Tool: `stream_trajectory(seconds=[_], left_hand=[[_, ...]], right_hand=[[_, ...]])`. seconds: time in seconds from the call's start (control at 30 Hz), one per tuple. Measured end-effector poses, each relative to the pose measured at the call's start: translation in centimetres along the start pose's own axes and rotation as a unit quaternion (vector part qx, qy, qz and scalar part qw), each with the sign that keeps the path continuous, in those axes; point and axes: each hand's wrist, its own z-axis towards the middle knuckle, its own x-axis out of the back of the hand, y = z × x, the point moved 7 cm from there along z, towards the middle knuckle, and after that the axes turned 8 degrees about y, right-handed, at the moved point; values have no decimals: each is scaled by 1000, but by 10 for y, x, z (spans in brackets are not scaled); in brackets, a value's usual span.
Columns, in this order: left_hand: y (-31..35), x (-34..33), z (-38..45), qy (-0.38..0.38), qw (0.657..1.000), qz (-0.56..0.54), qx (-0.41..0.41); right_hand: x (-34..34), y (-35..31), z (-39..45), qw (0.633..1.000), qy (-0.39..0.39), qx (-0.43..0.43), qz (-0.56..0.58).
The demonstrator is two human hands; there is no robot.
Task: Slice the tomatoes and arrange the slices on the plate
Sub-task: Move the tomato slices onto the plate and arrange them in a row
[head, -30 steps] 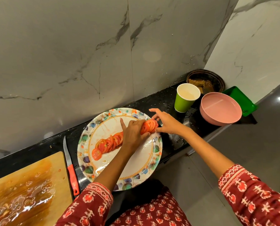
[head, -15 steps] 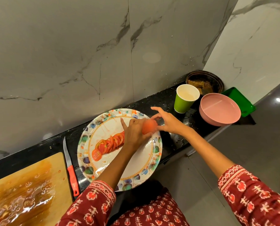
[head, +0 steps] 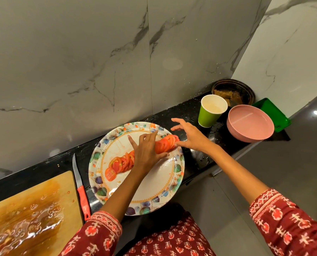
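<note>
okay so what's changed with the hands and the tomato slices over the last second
The right hand let go of the stacked tomato slices and opened, fingers spread, drawing back toward the plate rim. The stack now leans fanned out against the left hand, joining the row. Knife, cutting board, green cup and pink bowl stayed put.

The left hand (head: 146, 150) hides the middle of the tomato slices (head: 120, 163); the picture edge cuts the cutting board (head: 30, 209).
</note>
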Motion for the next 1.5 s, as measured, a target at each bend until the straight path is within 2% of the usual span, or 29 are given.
stream_trajectory(seconds=[0.23,0.57,0.7,0.83,1.07,1.23,1.5], left_hand=[[-18,9,-8,1,1000,-5,3],[-15,3,-6,11,999,-30,9],[-17,3,-7,-10,1000,-16,22],[-27,8,-10,-10,1000,0,28],[-29,9,-15,-7,999,-38,25],[-41,14,-20,3,999,-4,38],[-44,11,-19,0,998,-33,44]], right_hand=[[-31,-28,5,990,-65,61,-107],[-29,-23,4,990,-72,51,-108],[-29,-29,3,992,-73,44,-96],[-38,-38,7,990,-83,59,-102],[-41,-36,10,991,-82,63,-82],[-49,-46,12,989,-97,73,-85],[-52,-47,12,987,-110,75,-89]])
